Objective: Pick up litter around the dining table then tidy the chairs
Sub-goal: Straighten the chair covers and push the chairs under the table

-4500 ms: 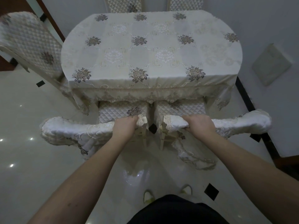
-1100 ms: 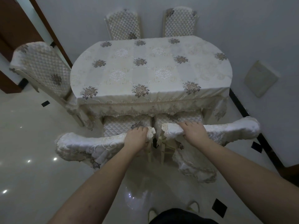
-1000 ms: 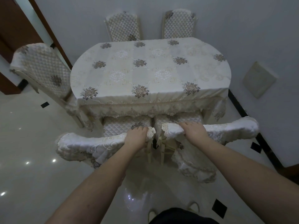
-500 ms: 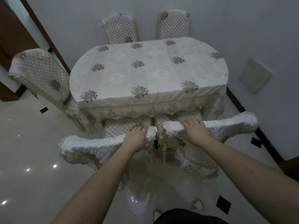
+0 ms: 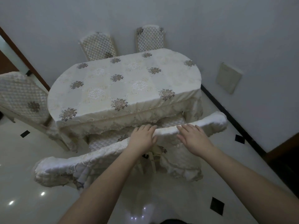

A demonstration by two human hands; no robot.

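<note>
Two chairs in white lace covers stand pushed in at the near side of the oval dining table [image 5: 123, 81], their quilted seats partly under the floral cloth. My left hand [image 5: 142, 137] lies flat at the inner end of the left chair's top rail [image 5: 80, 162], with its fingertips at the right chair's corner. My right hand [image 5: 193, 136] rests flat on the right chair's top rail [image 5: 208, 124]. The fingers of both hands are straight and slightly apart, not curled around the rails. No litter shows on the floor or table.
Two quilted chairs [image 5: 98, 46] [image 5: 150, 38] stand at the far side against the wall, and another chair [image 5: 19, 97] stands at the left end. A wall with a beige panel [image 5: 229, 77] and a dark baseboard [image 5: 226, 110] runs close on the right. The floor is glossy white tile.
My fingers, curled over both top rails before, have straightened and now lie flat. The two near chairs sit a little further under the table. The view has tilted and pulled back.
</note>
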